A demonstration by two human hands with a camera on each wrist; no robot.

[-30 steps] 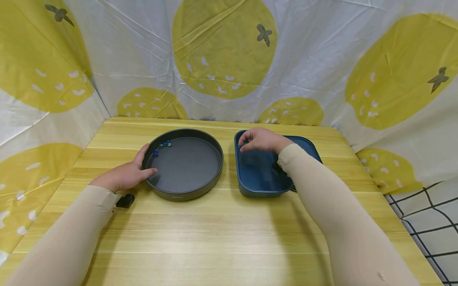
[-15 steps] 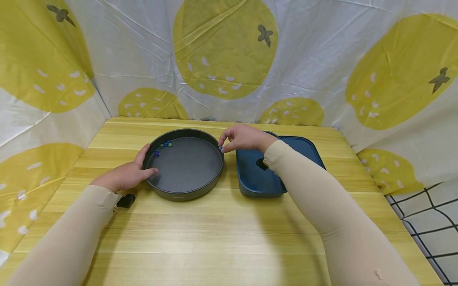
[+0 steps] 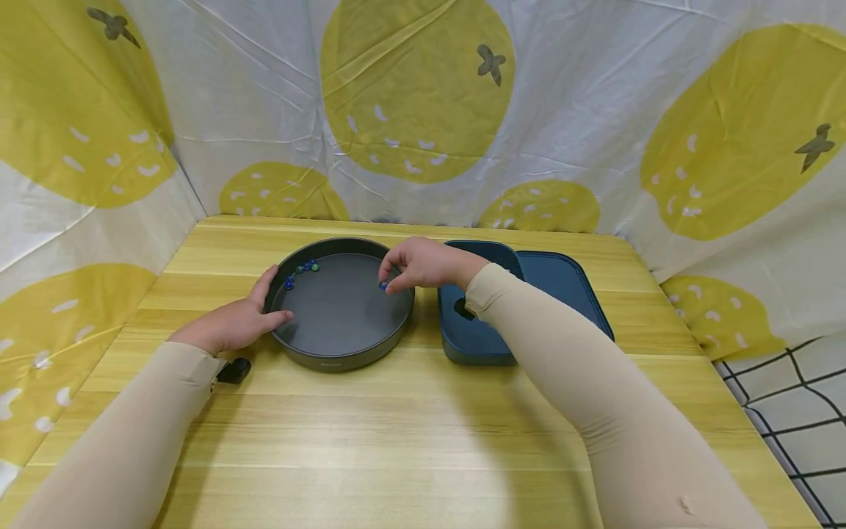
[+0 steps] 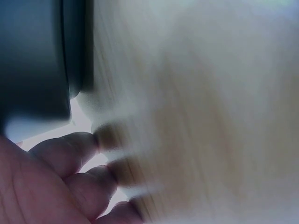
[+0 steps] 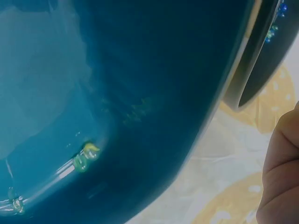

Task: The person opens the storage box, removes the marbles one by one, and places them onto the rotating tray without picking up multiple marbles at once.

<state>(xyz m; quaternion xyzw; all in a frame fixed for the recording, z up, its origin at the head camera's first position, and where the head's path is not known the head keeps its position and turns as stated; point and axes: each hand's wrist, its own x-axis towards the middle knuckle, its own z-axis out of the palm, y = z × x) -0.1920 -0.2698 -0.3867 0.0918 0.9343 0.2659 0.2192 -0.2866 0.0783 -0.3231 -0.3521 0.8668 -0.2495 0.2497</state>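
Observation:
A round dark grey cake pan (image 3: 340, 316) stands on the table, with several blue and green marbles (image 3: 289, 283) along its left inner edge. My left hand (image 3: 228, 325) holds its left side, thumb over the rim and fingers along the outside wall. Over the pan's right side, my right hand (image 3: 426, 263) pinches a blue marble (image 3: 383, 286) between thumb and fingertips. A deep blue rectangular container (image 3: 479, 342) lies under my right forearm. Inside it, the right wrist view shows a yellow-green marble (image 5: 91, 150), a green marble (image 5: 80, 163) and another small marble (image 5: 17, 205).
A flat blue rectangular lid or tray (image 3: 565, 283) lies right of the container, partly covered by my sleeve. Behind the wooden table (image 3: 370, 441) hangs a white curtain (image 3: 264, 81) with yellow prints. A black wire grid (image 3: 793, 411) is at the far right.
My right hand has moved left from the blue container to above the pan's right side, carrying a blue marble. My left hand and the pan have stayed in place.

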